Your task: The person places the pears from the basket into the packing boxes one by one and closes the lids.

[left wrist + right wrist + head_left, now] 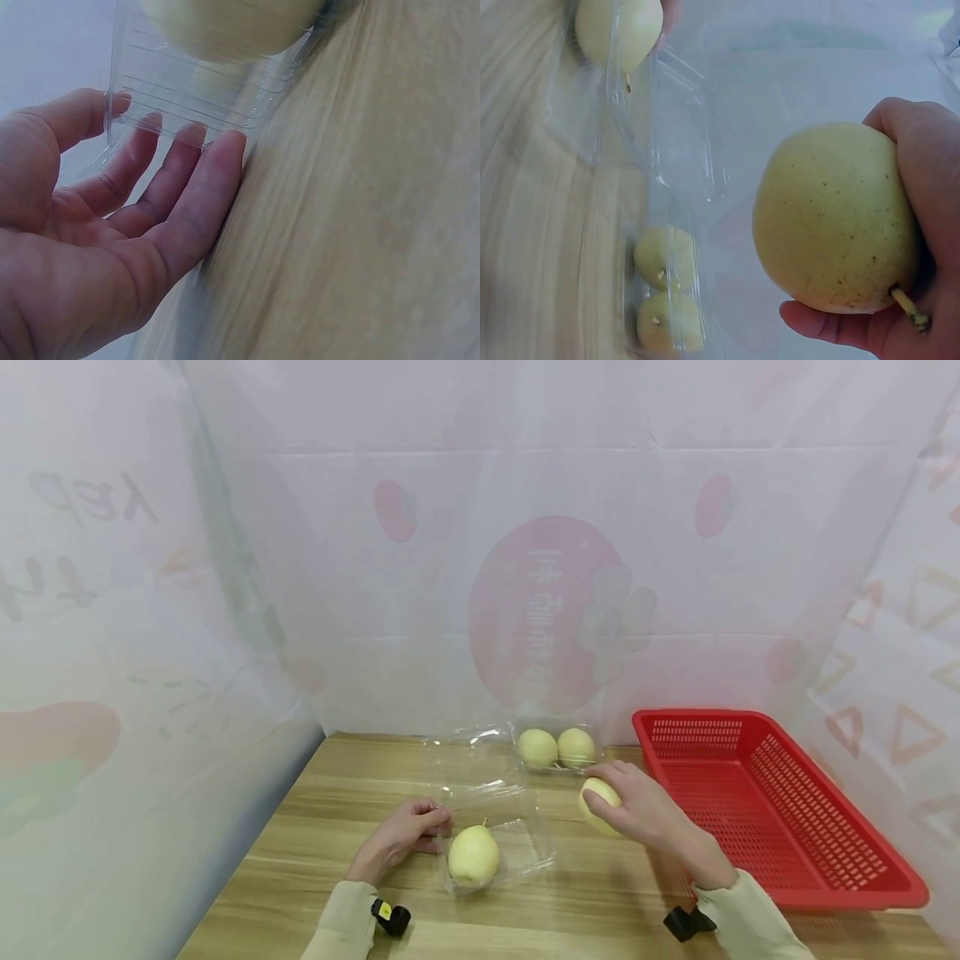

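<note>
A yellow pear [836, 217] with a short stem is gripped in my right hand [637, 806], raised between the plastic boxes and the red basket. My left hand [408, 835] holds the left side wall of an open clear plastic box [525, 847], thumb at the rim and fingertips [225, 146] along the ribbed wall. Inside that box, on its left side, sits another pear [473, 857] with its stem pointing away from me. The box's lid [472, 768] is folded back toward the wall.
Behind, near the back edge of the wooden table [337, 810], a second clear box holds two pears [537, 748] side by side. A red plastic basket [832, 897] with slotted walls stands on the right. Printed cloth [420, 585] hangs at the back and sides.
</note>
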The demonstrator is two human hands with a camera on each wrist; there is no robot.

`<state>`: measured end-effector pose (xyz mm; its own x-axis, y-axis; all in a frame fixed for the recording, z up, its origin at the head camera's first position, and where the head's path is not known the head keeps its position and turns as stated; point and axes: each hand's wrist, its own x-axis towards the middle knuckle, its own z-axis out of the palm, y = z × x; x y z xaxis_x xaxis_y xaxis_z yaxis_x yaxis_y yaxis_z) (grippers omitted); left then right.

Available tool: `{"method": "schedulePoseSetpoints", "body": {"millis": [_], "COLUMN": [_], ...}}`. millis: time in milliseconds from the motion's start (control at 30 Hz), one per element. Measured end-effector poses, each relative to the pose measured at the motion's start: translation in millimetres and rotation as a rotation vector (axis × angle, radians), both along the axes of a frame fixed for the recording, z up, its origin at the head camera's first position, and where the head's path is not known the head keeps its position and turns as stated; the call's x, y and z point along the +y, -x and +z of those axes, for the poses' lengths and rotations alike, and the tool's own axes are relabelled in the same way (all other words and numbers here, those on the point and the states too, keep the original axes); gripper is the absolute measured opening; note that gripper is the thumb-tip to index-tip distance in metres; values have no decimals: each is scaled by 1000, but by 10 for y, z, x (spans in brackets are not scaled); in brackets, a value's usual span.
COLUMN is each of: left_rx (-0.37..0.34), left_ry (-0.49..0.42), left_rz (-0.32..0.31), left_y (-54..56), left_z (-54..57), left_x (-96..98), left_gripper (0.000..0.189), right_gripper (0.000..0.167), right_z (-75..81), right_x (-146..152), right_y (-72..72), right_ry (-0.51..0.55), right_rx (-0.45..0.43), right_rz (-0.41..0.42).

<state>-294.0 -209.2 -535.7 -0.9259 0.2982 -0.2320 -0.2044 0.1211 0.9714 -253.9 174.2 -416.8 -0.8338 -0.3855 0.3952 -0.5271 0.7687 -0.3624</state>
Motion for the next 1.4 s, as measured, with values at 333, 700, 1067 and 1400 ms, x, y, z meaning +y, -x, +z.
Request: {"method": "schedulePoseSetpoints", "body": {"millis": [333, 700, 1067, 1400], "left_rx": [-5, -3, -1, -17], "left_ry": [-14, 2, -20, -17], "left_rz": [-4, -3, -19, -9], "left_y": [-1, -4, -8, -31], "left_z": [9, 22, 25, 37], "left_x": [0, -28, -13, 1], "left_gripper": [25, 30, 30, 28], "right_gripper": [27, 24, 26, 31], "right_z": [-57, -168, -286, -359], "right_x": [-262, -484, -725, -972], "right_y": [18, 72, 145, 196], "right_ry": [-1, 12, 68, 89], "right_rx": [17, 62, 15, -44], "right_rz": [55, 78, 112, 126]}}
